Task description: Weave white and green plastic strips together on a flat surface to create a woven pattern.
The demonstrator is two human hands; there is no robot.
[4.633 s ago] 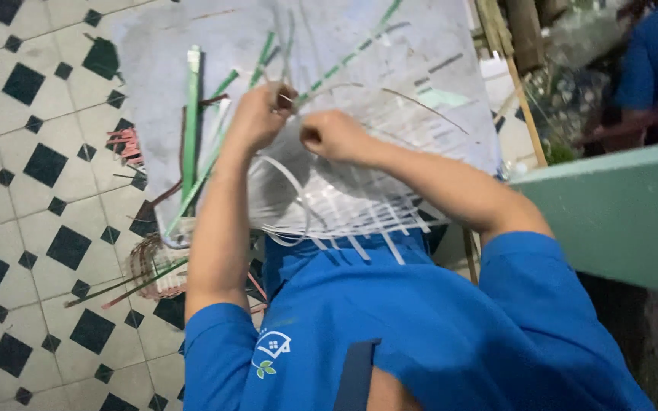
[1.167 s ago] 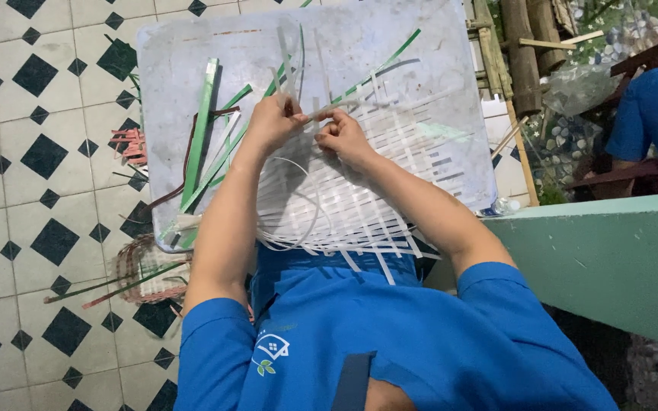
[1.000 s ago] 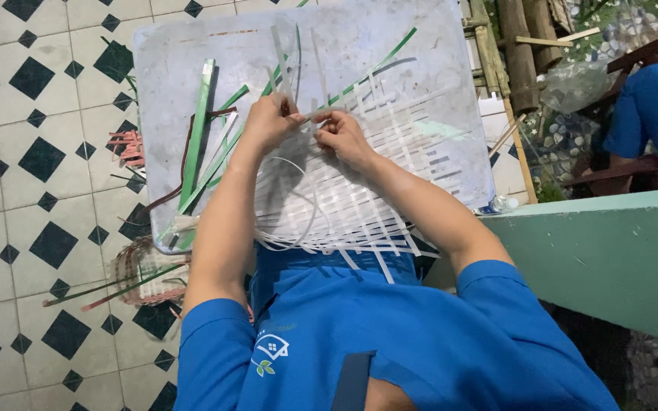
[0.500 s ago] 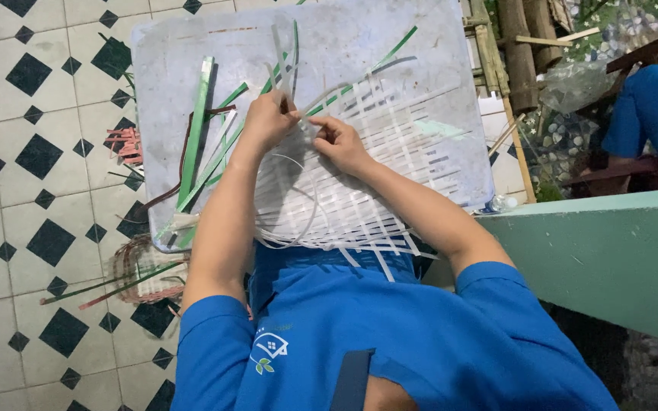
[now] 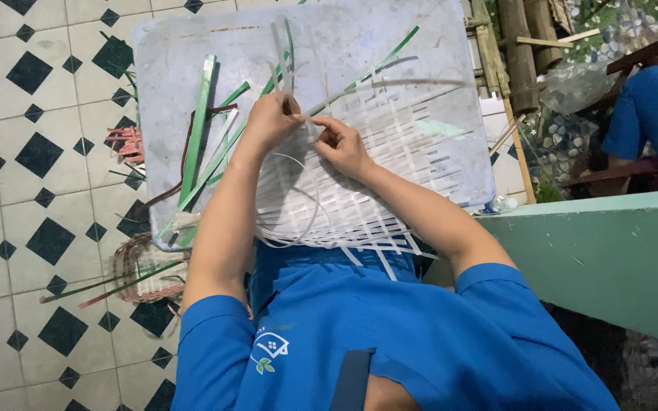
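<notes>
One white woven mat [image 5: 359,198] lies on one grey board [image 5: 329,53] by the lap. Two hands: left hand [image 5: 268,122] pinches one upright white strip [image 5: 282,53]; right hand [image 5: 343,144] fingers curl, pressing the weave. Several green strips [image 5: 199,125] beyond.

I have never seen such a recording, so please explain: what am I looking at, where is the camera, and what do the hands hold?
No machine is here. A person in a blue shirt wears a camera on the head, so the one picture looks down over their own arms. On a grey board lies a half-woven mat of white strips, with loose green strips beside it. The left hand pinches a white strip that stands up from the mat; the right hand rests on the weave next to it, fingertips at the same spot. Below is a tiled floor. At the right edge sits another person in blue.
</notes>
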